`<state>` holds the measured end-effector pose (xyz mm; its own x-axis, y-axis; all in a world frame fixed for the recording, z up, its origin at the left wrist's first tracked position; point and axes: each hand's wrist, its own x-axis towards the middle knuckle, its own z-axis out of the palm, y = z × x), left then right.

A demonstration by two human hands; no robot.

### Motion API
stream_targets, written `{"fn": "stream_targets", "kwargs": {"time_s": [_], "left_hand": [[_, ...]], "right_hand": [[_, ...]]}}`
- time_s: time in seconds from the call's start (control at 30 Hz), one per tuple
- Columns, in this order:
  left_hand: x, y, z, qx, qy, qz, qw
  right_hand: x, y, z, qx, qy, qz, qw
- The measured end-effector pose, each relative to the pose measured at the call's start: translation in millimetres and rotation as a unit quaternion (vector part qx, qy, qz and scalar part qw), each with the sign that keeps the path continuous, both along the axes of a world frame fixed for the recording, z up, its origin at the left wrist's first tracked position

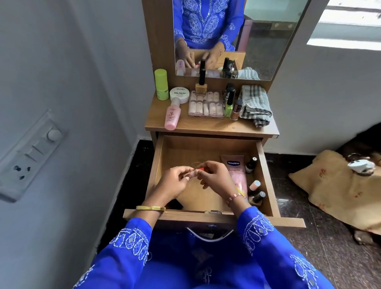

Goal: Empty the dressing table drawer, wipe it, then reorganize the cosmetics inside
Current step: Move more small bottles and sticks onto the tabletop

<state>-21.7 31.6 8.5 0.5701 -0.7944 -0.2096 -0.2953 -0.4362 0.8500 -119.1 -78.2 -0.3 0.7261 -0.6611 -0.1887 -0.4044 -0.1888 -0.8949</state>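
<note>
The wooden drawer [158, 162] is pulled out below the dressing table top [207, 125]. Over its middle, my left hand [173, 180] and my right hand [214, 177] together pinch a small pink and red cosmetic item [195, 172]. A pink Vaseline tube [236, 172] lies at the drawer's right, with a small dark bottle [251, 165] and several nail polish bottles [256, 192] beside it. On the top stand a green bottle [161, 84], a white nail polish remover jar [179, 95], a pink bottle [172, 116], a clear box of false nails [206, 105], more polish bottles [230, 100] and a striped cloth [254, 105].
A mirror [264, 34] rises behind the table top. A wall with a switch panel [27, 156] is at the left. On the dark floor at the right lies a tan cushion [339, 190]. The drawer's metal handle [210, 234] is near my lap.
</note>
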Motion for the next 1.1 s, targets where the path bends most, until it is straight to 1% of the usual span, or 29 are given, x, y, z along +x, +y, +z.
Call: {"fn": "stream_targets", "kwargs": {"time_s": [0.1, 0.2, 0.4, 0.6, 0.73, 0.8, 0.87, 0.97, 1.03, 1.07, 1.1], "left_hand": [[3, 1, 1, -0.017, 0.025, 0.032, 0.999], [6, 2, 2, -0.052, 0.107, 0.071, 0.990], [6, 4, 4, -0.112, 0.140, 0.087, 0.980], [5, 4, 7, -0.148, 0.165, 0.096, 0.970], [6, 4, 9, -0.180, 0.207, 0.116, 0.955], [6, 4, 11, -0.192, 0.202, 0.133, 0.951], [7, 4, 12, -0.208, 0.184, 0.164, 0.946], [10, 6, 11, -0.238, 0.153, 0.239, 0.929], [13, 8, 9, -0.251, 0.122, 0.292, 0.915], [14, 8, 8, -0.256, 0.109, 0.312, 0.908], [14, 8, 10, -0.259, 0.099, 0.330, 0.902]], "right_hand": [[-1, -3, 3, 0.053, -0.059, -0.029, 0.996], [-2, -2, 5, 0.083, -0.091, -0.038, 0.992], [-3, -2, 8, 0.117, -0.095, -0.041, 0.988], [-4, -2, 13, 0.157, -0.079, -0.030, 0.984], [-4, 1, 17, 0.226, -0.098, -0.048, 0.968], [0, 7, 17, 0.264, -0.107, -0.056, 0.957], [8, 16, 17, 0.282, -0.108, -0.058, 0.952], [23, 29, 16, 0.294, -0.101, -0.069, 0.948], [31, 35, 15, 0.294, -0.064, -0.073, 0.951], [34, 37, 14, 0.280, -0.027, -0.061, 0.958], [36, 38, 11, 0.244, 0.023, -0.031, 0.969]]}}
